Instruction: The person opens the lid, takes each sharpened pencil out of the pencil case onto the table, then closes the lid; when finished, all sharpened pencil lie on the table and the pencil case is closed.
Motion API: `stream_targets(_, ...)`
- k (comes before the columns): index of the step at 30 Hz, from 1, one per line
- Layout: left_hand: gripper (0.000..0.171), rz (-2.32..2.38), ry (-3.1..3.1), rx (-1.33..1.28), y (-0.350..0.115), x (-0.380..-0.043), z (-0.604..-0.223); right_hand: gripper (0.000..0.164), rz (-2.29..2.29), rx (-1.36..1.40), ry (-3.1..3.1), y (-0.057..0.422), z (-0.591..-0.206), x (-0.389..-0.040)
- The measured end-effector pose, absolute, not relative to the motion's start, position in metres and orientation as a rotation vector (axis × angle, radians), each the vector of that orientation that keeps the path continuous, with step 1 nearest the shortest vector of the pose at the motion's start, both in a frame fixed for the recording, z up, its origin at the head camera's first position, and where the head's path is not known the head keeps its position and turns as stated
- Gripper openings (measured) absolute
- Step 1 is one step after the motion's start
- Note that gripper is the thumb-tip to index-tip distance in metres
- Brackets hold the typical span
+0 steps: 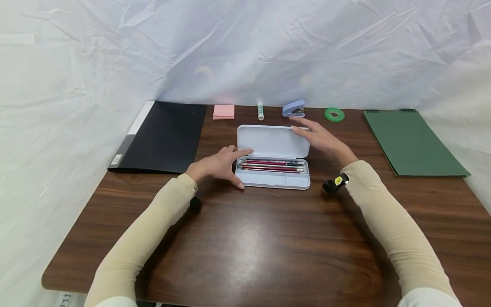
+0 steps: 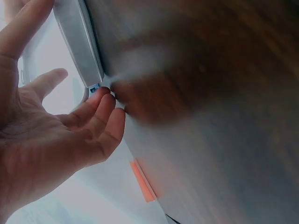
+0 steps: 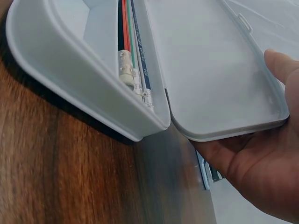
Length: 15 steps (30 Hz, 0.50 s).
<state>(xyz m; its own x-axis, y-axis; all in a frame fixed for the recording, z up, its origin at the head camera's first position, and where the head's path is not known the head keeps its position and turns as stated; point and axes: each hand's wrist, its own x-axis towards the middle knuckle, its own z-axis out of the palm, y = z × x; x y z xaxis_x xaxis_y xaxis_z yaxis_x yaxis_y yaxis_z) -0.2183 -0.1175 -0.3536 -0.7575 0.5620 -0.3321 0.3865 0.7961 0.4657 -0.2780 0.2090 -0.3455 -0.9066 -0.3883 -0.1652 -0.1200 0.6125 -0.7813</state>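
A white pencil case [image 1: 264, 179] lies on the table with its lid [image 1: 268, 140] raised on the far side. Several pencils [image 1: 272, 166], some dark red, lie in its back compartment; white eraser ends show in the right wrist view. My right hand [image 1: 320, 137] holds the lid at its right end, thumb at the edge and fingers behind it. At the case's left end is my left hand [image 1: 218, 164], thumb by the front corner and forefinger stretched toward the hinge. Its other fingers [image 2: 112, 126] bend loosely beside the case in the left wrist view.
A black folder [image 1: 165, 136] lies at left and a green spiral pad [image 1: 414, 143] at right. Along the back are pink sticky notes [image 1: 223, 111], a glue stick [image 1: 260, 111], a blue stapler [image 1: 293, 108] and green tape [image 1: 334, 114]. White sheeting [image 1: 245, 51] hangs behind.
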Motion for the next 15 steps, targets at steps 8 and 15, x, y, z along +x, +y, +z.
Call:
stream_targets(8,0.106,0.498,2.492,0.669,-0.1162,-0.2222,-0.3542,0.068,-1.174,-0.395,2.524,0.2052,-0.3472,-0.2835)
stream_targets(15,0.106,0.495,2.483,0.663,-0.117,-0.2241,-0.3552,0.067,-1.149,-0.359,2.519,0.203,-0.3477,-0.2873)
